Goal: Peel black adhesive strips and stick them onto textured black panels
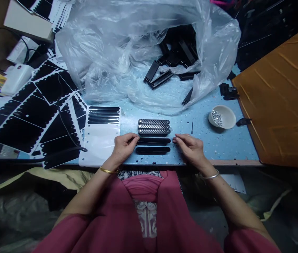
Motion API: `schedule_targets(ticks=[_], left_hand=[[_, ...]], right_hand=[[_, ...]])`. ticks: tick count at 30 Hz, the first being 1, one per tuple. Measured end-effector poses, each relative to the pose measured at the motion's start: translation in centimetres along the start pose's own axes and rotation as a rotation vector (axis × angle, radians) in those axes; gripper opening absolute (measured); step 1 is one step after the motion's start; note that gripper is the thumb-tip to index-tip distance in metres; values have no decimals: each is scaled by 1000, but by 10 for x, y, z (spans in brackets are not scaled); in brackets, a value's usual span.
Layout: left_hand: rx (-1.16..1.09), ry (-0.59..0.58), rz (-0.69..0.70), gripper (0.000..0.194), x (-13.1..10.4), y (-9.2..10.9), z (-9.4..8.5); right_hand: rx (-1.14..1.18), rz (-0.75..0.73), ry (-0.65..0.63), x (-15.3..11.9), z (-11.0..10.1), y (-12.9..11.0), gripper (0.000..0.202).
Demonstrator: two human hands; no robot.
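Note:
My left hand (124, 146) is closed in a pinch at the left end of a long black strip (154, 141). Off the strip's right end, my right hand (189, 146) has its thumb and fingertips together; whatever they hold, if anything, is too small to make out. A second black strip (153, 150) lies nearer the table's front edge. Just beyond the strips sit several dark bars with a crosshatched surface (153, 126), side by side. A white sheet (98, 140) with glossy black strips along its top lies left of my left hand.
A clear plastic bag (107, 59) holding black parts (183, 52) spreads across the back. Black sticker sheets (30, 123) pile up at left. At right are a white bowl (229, 117) of small metal pieces, black clips (228, 91) and a brown-orange panel (283, 95).

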State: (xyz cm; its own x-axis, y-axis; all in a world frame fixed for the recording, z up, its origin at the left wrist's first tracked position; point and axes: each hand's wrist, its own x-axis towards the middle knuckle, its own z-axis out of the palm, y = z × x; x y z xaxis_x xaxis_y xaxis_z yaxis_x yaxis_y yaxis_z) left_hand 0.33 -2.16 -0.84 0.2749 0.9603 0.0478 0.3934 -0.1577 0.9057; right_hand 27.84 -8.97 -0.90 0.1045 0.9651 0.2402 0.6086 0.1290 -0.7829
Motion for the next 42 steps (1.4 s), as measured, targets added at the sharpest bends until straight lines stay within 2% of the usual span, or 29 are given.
schedule_targets(ticks=[7, 15, 22, 24, 28, 30, 33, 37, 40, 42], left_hand=[[-25, 25, 35, 12, 2, -2, 3], [-30, 18, 50, 13, 2, -5, 3], [-42, 17, 29, 13, 2, -7, 4], [-28, 17, 23, 13, 1, -8, 5], [15, 1, 24, 14, 1, -8, 5], [27, -4, 23, 14, 1, -9, 5], [27, -2, 22, 14, 1, -9, 6], [26, 55, 55, 20, -6, 0, 1], [113, 174, 153, 25, -19, 14, -17], [178, 241, 232, 24, -27, 23, -36]], right_hand=[[-36, -34, -50, 10, 21, -6, 23], [-46, -49, -117, 21, 26, 3, 41], [-45, -1, -70, 19, 24, -2, 49], [-60, 22, -56, 18, 29, -5, 48], [-198, 69, 56, 18, 46, -8, 49], [-196, 60, 59, 19, 48, -8, 51], [-75, 122, 17, 17, 37, -7, 53], [136, 361, 80, 1, 9, -5, 48], [146, 416, 155, -19, -3, -7, 46], [135, 429, 144, -31, -3, -11, 43]])
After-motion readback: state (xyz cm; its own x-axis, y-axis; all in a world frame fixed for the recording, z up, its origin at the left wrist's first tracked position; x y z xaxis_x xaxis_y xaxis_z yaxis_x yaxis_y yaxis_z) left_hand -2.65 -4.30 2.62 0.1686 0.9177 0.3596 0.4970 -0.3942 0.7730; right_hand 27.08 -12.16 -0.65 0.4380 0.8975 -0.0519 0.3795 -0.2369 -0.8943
